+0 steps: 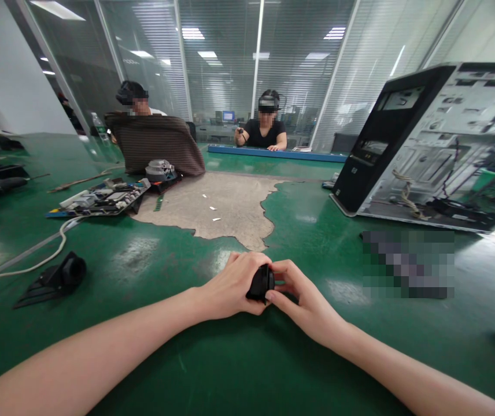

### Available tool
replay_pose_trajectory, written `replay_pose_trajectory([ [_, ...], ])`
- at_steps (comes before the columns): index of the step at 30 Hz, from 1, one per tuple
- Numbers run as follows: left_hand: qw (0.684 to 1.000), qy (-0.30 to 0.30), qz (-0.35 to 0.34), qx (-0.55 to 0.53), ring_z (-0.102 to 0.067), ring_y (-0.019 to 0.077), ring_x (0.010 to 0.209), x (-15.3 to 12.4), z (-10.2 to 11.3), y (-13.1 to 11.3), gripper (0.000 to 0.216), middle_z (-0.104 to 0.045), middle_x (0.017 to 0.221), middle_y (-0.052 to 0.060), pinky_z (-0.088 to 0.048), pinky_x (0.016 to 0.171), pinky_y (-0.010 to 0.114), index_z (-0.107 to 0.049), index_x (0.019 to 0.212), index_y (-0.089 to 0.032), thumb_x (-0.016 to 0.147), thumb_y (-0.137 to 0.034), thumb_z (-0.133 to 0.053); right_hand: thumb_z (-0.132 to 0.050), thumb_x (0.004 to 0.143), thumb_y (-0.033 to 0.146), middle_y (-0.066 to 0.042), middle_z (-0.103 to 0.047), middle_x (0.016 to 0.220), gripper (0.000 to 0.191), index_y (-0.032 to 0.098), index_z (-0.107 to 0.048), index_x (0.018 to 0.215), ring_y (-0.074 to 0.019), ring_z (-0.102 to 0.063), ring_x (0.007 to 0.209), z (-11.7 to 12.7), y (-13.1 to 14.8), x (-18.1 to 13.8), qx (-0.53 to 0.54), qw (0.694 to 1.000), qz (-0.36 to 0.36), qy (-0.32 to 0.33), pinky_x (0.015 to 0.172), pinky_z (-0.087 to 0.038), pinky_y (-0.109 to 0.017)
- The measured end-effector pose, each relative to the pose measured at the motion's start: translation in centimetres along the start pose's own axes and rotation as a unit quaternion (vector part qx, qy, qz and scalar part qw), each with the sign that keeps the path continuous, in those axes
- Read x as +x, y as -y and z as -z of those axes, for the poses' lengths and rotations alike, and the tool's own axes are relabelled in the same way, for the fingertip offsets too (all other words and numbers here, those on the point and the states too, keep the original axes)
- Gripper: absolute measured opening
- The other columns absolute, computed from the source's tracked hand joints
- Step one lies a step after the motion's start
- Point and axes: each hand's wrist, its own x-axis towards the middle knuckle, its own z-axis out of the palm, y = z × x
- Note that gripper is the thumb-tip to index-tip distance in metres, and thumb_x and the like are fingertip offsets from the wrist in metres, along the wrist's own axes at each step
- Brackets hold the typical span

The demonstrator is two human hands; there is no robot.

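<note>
Black part (261,283), small and rounded, held between both hands low over the green surface (247,370), near the middle of the view. The left hand (232,286) is curled over its left side with fingers wrapped across the top. The right hand (303,300) pinches its right side with thumb and fingertips. Both grips are closed on the black part, and the two hands touch around it. Whether the part rests on the surface or is lifted just above it cannot be told.

Just beyond the hands lies a worn grey patch (213,205) where the green coating is missing, with a few white scraps on it. To the left, near the person's left forearm, sits a black ducted piece (59,277), and a white cable (34,254) curves past it. Farther left and back lies a circuit board (100,199), with a grey fan unit (159,169) behind it. To the right stands an open computer case (438,144), its side panel off and its wiring exposed.

At the far edge two other people sit facing this way, one behind a brown checked cloth (156,144), the other with hands on a blue strip (273,153).
</note>
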Motion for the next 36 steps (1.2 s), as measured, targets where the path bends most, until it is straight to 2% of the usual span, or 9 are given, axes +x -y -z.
replay_pose_trajectory([
  [7,1.0,-0.003,-0.004,0.009,-0.049,0.022,0.098,0.03,-0.16,-0.01,0.056,-0.048,0.11,0.007,-0.032,0.083,0.036,-0.028,0.112,-0.022,0.065,-0.025,-0.058,-0.051,0.082,0.019,-0.007,-0.045,0.107,0.018,0.023,-0.048,0.099,-0.0199,-0.05,0.101,0.11,0.43,-0.26,-0.091,0.993,0.076,-0.027,0.085,-0.049,-0.04],
  [13,1.0,-0.005,0.001,0.005,-0.049,0.0216,0.099,0.1,-0.21,-0.08,0.056,-0.049,0.11,0.006,-0.031,0.084,0.036,-0.028,0.112,-0.023,0.064,-0.024,-0.058,-0.051,0.081,0.019,-0.006,-0.048,0.105,0.027,0.022,-0.043,0.107,-0.0173,-0.054,0.097,0.02,0.15,0.07,0.0,1.0,0.011,-0.02,0.082,-0.052,-0.036],
  [17,1.0,0.002,0.003,0.002,-0.049,0.0215,0.098,0.05,-0.07,-0.07,0.056,-0.049,0.109,0.006,-0.032,0.083,0.036,-0.028,0.112,-0.023,0.064,-0.024,-0.058,-0.048,0.084,0.021,-0.005,-0.053,0.099,0.024,0.023,-0.041,0.107,-0.0162,-0.057,0.093,0.02,0.24,-0.1,-0.002,1.0,-0.011,0.009,0.082,-0.052,-0.036],
  [23,1.0,-0.001,0.001,0.006,-0.049,0.022,0.099,0.0,-0.13,0.0,0.056,-0.048,0.11,0.007,-0.032,0.084,0.037,-0.027,0.111,-0.022,0.065,-0.025,-0.058,-0.05,0.082,0.019,-0.008,-0.046,0.109,0.023,0.023,-0.046,0.104,-0.02,-0.051,0.101,0.13,0.36,-0.42,-0.124,0.989,0.083,-0.02,0.085,-0.049,-0.039],
  [25,1.0,-0.003,0.002,0.004,-0.049,0.0221,0.098,0.03,-0.19,0.02,0.055,-0.048,0.11,0.007,-0.032,0.084,0.037,-0.027,0.111,-0.022,0.065,-0.026,-0.058,-0.049,0.083,0.018,-0.007,-0.046,0.108,0.019,0.023,-0.046,0.101,-0.0192,-0.051,0.101,0.12,0.24,-0.32,-0.102,0.992,0.075,-0.025,0.084,-0.05,-0.038],
  [28,1.0,-0.002,0.002,-0.005,-0.049,0.0221,0.099,0.06,-0.19,0.01,0.056,-0.048,0.111,0.006,-0.031,0.084,0.037,-0.027,0.111,-0.023,0.065,-0.025,-0.059,-0.052,0.081,0.019,-0.006,-0.048,0.106,0.024,0.023,-0.043,0.103,-0.0174,-0.053,0.098,0.05,-0.01,-0.06,-0.008,0.999,0.021,-0.026,0.081,-0.052,-0.035],
  [32,1.0,-0.001,-0.001,-0.011,-0.049,0.0213,0.099,0.06,-0.07,-0.05,0.057,-0.048,0.11,0.006,-0.031,0.084,0.036,-0.027,0.111,-0.023,0.065,-0.024,-0.059,-0.053,0.081,0.02,-0.004,-0.052,0.1,0.026,0.022,-0.039,0.103,-0.0158,-0.056,0.095,0.04,-0.08,0.06,0.06,0.997,-0.042,0.012,0.083,-0.051,-0.035],
  [34,1.0,0.003,-0.001,-0.01,-0.048,0.021,0.098,0.05,-0.03,-0.06,0.057,-0.048,0.11,0.006,-0.03,0.084,0.036,-0.027,0.111,-0.023,0.065,-0.023,-0.06,-0.051,0.082,0.018,-0.003,-0.053,0.096,0.025,0.023,-0.039,0.103,-0.0149,-0.057,0.093,0.11,0.04,-0.1,0.055,0.997,-0.039,0.028,0.084,-0.05,-0.036],
  [36,1.0,0.005,-0.003,-0.008,-0.048,0.0212,0.099,0.05,-0.02,-0.04,0.057,-0.047,0.111,0.006,-0.03,0.084,0.036,-0.027,0.111,-0.022,0.064,-0.023,-0.06,-0.051,0.082,0.018,-0.004,-0.05,0.102,0.027,0.023,-0.039,0.105,-0.0157,-0.055,0.096,0.22,0.18,-0.32,0.01,1.0,-0.002,0.021,0.086,-0.05,-0.037],
])
